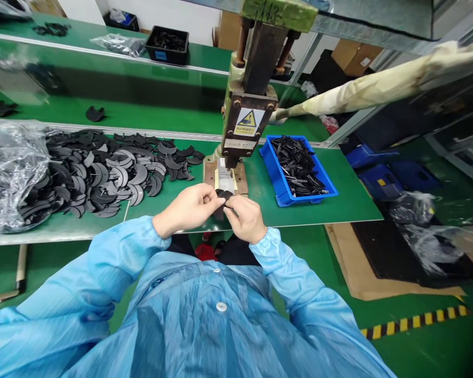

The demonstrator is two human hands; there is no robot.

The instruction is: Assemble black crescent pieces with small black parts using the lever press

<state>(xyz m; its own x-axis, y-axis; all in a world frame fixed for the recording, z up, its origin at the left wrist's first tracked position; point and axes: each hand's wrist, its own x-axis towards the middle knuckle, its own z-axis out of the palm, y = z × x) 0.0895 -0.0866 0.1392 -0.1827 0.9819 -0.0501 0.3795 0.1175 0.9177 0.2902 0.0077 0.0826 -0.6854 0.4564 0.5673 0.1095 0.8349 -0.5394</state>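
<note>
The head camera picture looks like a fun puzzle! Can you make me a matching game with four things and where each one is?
Things:
1. Blue bin
2. Pile of curved dark pieces
3. Warning label with a yellow triangle
4. Small dark part

Places:
A. On the front of the press
B. Pinched between the left hand and the right hand
C. Spread out on the green table, left of the press
D. Right of the press, filled with thin black parts

Right pairs: 1-D, 2-C, 3-A, 4-B
</note>
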